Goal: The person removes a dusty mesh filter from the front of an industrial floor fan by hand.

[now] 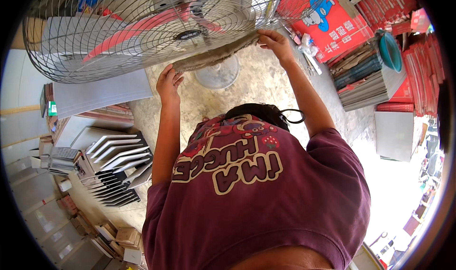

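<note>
A grey, worn-looking cloth (216, 55) stretches as a narrow strip between my two hands, along the lower edge of a large fan. My left hand (169, 84) pinches its left end, and my right hand (275, 45) pinches the right end, slightly higher. The fan (142, 40) has a wide wire cage with pinkish-red blades, which show distinctly behind the wires. Below the cloth, the fan's round pale base (217, 74) rests on the floor. Whether the cloth touches the cage all along its length, I cannot tell.
On the left lie a grey flat panel (102, 93) and a rack of sample boards (118, 153). Red cartons (327, 25), stacked tiles (368, 89) and a teal basin (390, 51) stand at the right. Small cardboard boxes (127, 237) sit at the lower left.
</note>
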A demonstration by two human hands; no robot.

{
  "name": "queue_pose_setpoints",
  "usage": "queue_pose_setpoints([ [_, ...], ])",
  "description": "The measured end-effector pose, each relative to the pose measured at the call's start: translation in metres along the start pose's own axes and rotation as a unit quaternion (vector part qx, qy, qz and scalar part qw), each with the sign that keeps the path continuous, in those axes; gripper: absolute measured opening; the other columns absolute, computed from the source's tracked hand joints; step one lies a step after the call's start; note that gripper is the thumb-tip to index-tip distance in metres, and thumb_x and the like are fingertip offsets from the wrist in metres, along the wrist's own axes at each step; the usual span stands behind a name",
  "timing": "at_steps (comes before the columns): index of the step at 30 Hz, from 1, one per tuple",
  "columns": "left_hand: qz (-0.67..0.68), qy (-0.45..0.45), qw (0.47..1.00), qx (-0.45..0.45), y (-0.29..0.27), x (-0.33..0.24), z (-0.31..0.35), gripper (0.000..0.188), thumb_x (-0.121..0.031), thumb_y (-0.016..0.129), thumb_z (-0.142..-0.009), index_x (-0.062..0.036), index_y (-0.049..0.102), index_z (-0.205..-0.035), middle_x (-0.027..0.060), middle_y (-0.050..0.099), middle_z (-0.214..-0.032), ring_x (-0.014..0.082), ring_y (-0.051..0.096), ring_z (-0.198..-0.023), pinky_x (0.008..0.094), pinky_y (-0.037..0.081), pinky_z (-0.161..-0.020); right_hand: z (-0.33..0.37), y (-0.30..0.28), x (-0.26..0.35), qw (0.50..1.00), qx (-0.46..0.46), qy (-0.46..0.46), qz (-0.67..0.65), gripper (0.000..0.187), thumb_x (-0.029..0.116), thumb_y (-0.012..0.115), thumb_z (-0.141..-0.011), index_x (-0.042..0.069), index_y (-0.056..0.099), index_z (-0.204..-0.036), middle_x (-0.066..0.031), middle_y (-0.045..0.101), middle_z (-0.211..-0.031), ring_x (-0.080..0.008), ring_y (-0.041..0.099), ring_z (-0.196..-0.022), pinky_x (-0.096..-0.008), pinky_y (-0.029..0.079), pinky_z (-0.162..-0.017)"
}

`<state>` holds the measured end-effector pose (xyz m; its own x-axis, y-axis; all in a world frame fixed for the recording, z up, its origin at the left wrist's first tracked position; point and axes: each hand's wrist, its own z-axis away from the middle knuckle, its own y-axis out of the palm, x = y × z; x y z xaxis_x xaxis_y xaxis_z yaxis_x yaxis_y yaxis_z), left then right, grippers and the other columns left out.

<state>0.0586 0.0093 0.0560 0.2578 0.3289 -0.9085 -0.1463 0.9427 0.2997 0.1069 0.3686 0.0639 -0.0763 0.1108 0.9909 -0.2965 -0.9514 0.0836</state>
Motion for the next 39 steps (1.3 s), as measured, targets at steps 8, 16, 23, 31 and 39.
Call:
queue_pose_setpoints([
  [8, 0.06, -0.011, 0.998, -0.003, -0.004, -0.029, -0.034, 0.029, -0.009, 0.057, -0.083, -0.0048, 0.055, -0.111, 0.0037, 0.057, -0.095, 0.021, 0.059, -0.083, 0.0328, 0.049, -0.07, 0.007, 0.039, 0.026, 0.998, -0.062, -0.023, -0.023, 0.029, 0.01, 0.059, -0.083, 0.0, 0.058, -0.11, -0.0051, 0.063, -0.095, -0.0112, 0.06, -0.084, -0.0246, 0.05, -0.071],
  [16, 0.119, 0.116, 0.981, 0.102, 0.01, -0.122, 0.007, 0.025, -0.008, 0.06, -0.082, -0.0027, 0.057, -0.106, 0.0039, 0.059, -0.088, 0.0192, 0.058, -0.078, 0.034, 0.048, -0.072, 0.048, 0.049, 0.127, 0.971, -0.102, -0.202, -0.079, 0.025, 0.007, 0.055, -0.086, -0.001, 0.057, -0.11, -0.0086, 0.063, -0.094, -0.0139, 0.062, -0.081, -0.026, 0.052, -0.074],
  [23, 0.095, 0.156, 0.972, 0.145, 0.017, -0.165, 0.019, 0.032, -0.009, 0.054, -0.085, 0.0037, 0.051, -0.114, 0.0185, 0.06, -0.099, 0.0254, 0.061, -0.091, 0.0333, 0.047, -0.079, 0.06, 0.072, 0.2, 0.929, -0.092, -0.348, -0.081, 0.024, 0.004, 0.058, -0.084, -0.002, 0.059, -0.107, -0.0083, 0.063, -0.095, -0.0135, 0.061, -0.082, -0.0272, 0.052, -0.075],
  [31, 0.04, 0.284, 0.946, 0.152, 0.024, -0.15, 0.023, 0.037, 0.001, 0.057, -0.082, 0.005, 0.048, -0.117, 0.0158, 0.062, -0.094, 0.019, 0.061, -0.089, 0.0286, 0.049, -0.077, 0.063, 0.094, 0.223, 0.91, -0.1, -0.401, -0.024, 0.026, 0.005, 0.054, -0.086, -0.003, 0.056, -0.111, -0.0097, 0.062, -0.098, -0.0144, 0.06, -0.087, -0.0308, 0.053, -0.078],
  [39, -0.036, 0.313, 0.945, 0.09, 0.02, -0.141, 0.019, 0.02, 0.002, 0.058, -0.081, 0.0027, 0.05, -0.099, 0.0139, 0.064, -0.084, 0.0157, 0.062, -0.076, 0.0264, 0.05, -0.07, 0.081, 0.101, 0.227, 0.891, -0.09, -0.443, -0.042, 0.025, 0.004, 0.053, -0.086, -0.004, 0.056, -0.11, -0.0135, 0.061, -0.103, -0.018, 0.061, -0.089, -0.0326, 0.053, -0.078],
])
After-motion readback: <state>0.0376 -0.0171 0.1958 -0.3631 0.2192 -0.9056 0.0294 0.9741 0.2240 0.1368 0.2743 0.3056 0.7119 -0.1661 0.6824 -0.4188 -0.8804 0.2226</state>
